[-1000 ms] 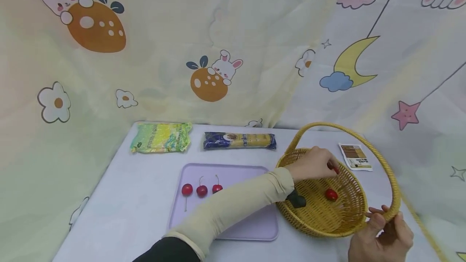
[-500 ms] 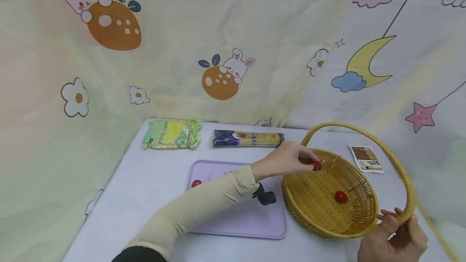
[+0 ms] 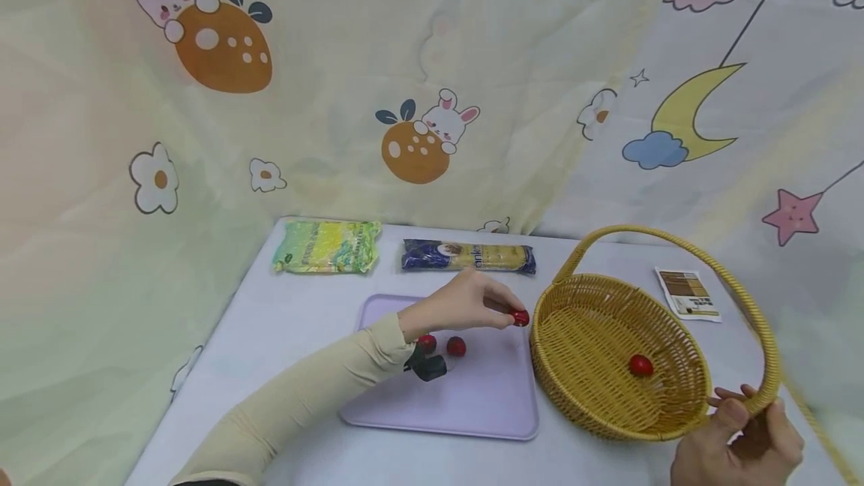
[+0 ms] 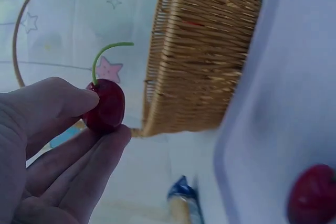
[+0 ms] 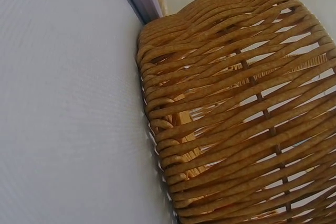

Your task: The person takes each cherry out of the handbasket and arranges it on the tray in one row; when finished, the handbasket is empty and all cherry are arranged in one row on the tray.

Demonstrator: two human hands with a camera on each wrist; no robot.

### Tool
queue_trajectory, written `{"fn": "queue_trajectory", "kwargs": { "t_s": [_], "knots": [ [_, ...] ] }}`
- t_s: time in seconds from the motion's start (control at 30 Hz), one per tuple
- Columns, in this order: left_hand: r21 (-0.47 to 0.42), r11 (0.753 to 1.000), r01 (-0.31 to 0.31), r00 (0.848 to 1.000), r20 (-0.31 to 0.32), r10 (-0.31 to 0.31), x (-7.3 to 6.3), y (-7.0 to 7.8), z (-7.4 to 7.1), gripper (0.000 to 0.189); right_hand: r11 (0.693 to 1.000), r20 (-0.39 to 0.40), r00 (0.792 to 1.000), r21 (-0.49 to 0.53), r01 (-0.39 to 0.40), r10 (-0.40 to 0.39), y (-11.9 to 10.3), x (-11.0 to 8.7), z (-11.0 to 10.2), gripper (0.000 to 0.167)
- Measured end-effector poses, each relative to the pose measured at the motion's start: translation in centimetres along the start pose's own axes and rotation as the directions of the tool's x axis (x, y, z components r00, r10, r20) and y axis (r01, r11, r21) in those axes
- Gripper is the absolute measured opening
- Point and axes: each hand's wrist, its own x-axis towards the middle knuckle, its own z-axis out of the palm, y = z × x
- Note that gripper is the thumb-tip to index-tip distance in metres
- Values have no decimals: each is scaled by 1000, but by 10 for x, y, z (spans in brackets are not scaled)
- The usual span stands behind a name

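My left hand (image 3: 466,302) pinches a dark red cherry (image 3: 519,318) between thumb and fingers above the right side of the lilac tray (image 3: 466,411). A curved green stem rises from this cherry (image 4: 107,111) in the left wrist view. Two more cherries (image 3: 456,346) show on the tray, partly behind the wrist; the forearm hides some of the tray. Beside the tray stands a woven basket (image 3: 567,396), with one red cherry (image 3: 640,365) on its bottom. My right hand (image 3: 739,445) grips the lower right end of the basket handle (image 3: 749,298).
Along the back of the white table lie a green-yellow packet (image 3: 327,246) and a blue-and-gold packet (image 3: 469,256). A small brown-and-white sachet (image 3: 687,294) lies behind the basket's right side. A printed cloth (image 3: 324,118) hangs behind the table. Wicker (image 5: 236,103) fills much of the right wrist view.
My left hand has moved left from inside the basket to above the tray, carrying the cherry. The right hand has kept hold of the basket handle. The head view has shifted slightly.
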Motion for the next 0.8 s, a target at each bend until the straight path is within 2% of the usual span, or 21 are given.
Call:
{"fn": "queue_trajectory", "kwargs": {
  "t_s": [0.17,0.33,0.43,0.63,0.8],
  "knots": [
    [4,999,53,998,30,-53,-13,-18,1,21,997,15,1000,-74,-19,20,1,1,-4,31],
    [92,994,57,995,81,-65,-21,-37,4,19,997,16,999,-74,-26,28,1,1,-5,30],
    [131,989,61,992,105,-75,-25,-45,6,18,993,19,999,-113,-25,28,0,-1,-5,30],
    [147,987,67,988,129,-86,-28,-54,9,18,991,19,1000,-129,-21,24,-2,-1,-4,30],
    [181,982,44,986,148,-72,-27,-54,12,17,992,21,999,-121,-28,31,-3,-1,-4,30]
  ]
}}
